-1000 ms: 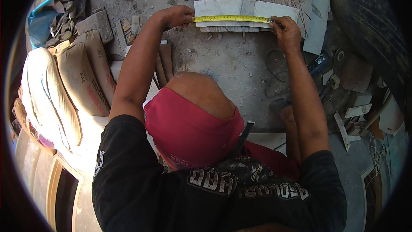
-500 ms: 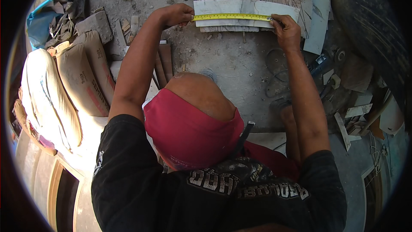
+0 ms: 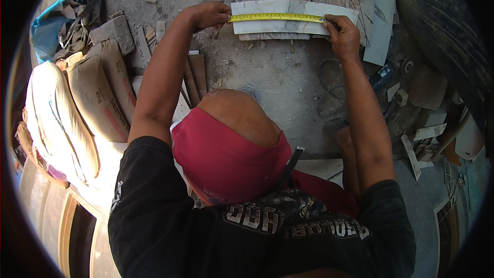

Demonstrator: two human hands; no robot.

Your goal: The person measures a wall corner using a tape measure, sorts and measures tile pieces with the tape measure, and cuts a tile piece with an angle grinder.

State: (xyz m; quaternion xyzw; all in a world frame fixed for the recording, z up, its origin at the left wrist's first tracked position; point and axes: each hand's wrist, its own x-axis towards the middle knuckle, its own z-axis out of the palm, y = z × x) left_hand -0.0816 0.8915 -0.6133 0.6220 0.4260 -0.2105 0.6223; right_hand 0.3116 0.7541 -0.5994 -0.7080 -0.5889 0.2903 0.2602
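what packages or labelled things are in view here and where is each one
Tan paper sack: left of the person's left arm, leaning, with dark and red print.
Pale woven sack: further left, long and bulging, off-white.
Yellow tape measure: stretched along the white marble strip at top, between left hand and right hand.

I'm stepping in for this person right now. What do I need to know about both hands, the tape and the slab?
Left hand: pins the yellow tape measure at the left end of the white marble strip.
Right hand: grip on the tape's other end near the strip's right end.
The strip lies on the dusty concrete floor, tape stretched along it.
Done: tape laid out.
Left: no mark visible on the strip.
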